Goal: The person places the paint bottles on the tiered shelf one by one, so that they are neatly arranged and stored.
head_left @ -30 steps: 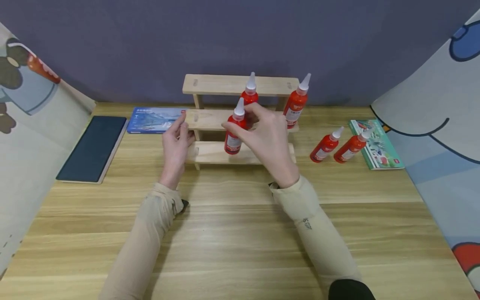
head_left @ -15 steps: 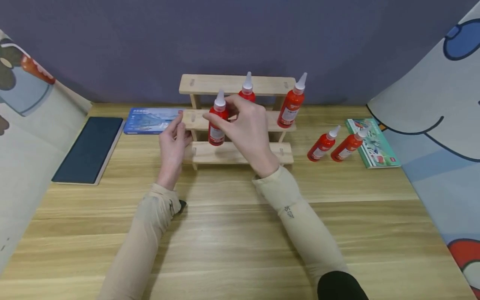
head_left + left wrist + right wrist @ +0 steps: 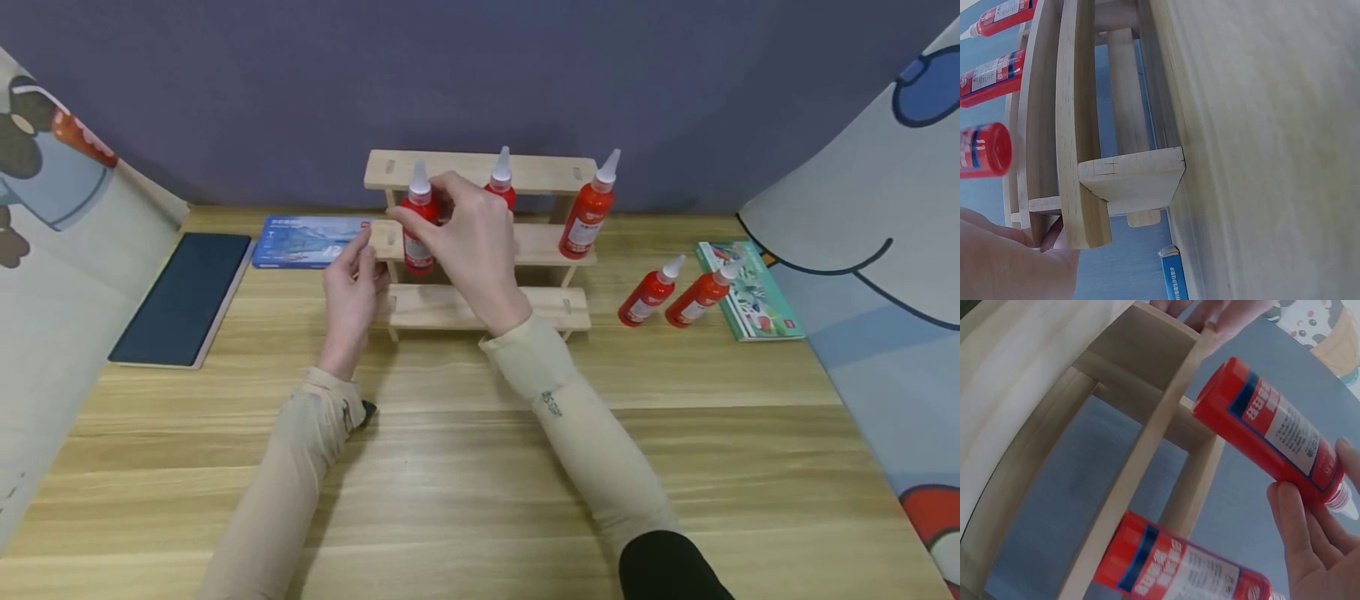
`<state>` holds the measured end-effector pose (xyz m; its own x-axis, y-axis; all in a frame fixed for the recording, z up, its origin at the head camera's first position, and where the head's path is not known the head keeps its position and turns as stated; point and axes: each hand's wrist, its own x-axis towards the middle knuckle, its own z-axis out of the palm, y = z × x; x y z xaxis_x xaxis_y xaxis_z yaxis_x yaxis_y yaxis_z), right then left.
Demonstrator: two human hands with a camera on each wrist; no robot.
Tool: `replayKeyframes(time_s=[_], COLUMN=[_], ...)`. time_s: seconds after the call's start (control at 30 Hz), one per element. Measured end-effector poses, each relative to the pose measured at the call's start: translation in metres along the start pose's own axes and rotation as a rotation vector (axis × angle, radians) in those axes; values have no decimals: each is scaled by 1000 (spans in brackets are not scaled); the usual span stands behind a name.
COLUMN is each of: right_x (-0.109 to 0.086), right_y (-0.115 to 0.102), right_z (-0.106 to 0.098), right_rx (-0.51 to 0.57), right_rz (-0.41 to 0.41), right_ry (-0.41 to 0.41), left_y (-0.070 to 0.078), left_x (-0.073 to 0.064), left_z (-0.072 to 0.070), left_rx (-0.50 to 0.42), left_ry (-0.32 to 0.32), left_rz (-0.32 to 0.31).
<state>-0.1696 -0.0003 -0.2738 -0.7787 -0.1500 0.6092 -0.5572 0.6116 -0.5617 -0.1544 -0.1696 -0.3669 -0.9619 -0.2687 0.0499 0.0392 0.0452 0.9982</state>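
Note:
A three-tier wooden display rack stands at the back of the table. My right hand pinches a red squeeze bottle with a white pointed nozzle near its top. That bottle is close over the left part of the middle tier; in the left wrist view the held bottle shows its round base. Fingers of my left hand grip the middle tier's left end, partly hidden behind the wood. On the same tier stand two like bottles, one in the middle behind my right hand and one at the right end.
Two more red bottles stand on the table to the right, a left one and a right one, before a green book. Leftward lie a blue flat box and a dark notebook. A dark partition rises behind the rack.
My right hand has carried the bottle leftward and farther back, from in front of the rack's middle to over the left of the middle tier. My left hand keeps its grip.

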Motion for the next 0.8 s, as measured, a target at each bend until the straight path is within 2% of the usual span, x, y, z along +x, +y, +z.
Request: replayKeyframes(time_s=[0.13, 0.4, 0.6, 0.8], right_x=[7, 22, 30, 31], right_y=[-3, -7, -8, -4], right_z=[10, 24, 29, 34], right_rx=[-10, -2, -32, -73], right_rz=[-12, -9, 27, 32], right_ry=[-8, -19, -59, -61], left_y=[1, 1, -1, -1], left_x=[0, 0, 2, 2], left_z=[-3, -5, -3, 2], left_rx=[-4, 4, 2, -6], left_ry=[19, 16, 22, 16], left_rz=[0, -10, 14, 19])
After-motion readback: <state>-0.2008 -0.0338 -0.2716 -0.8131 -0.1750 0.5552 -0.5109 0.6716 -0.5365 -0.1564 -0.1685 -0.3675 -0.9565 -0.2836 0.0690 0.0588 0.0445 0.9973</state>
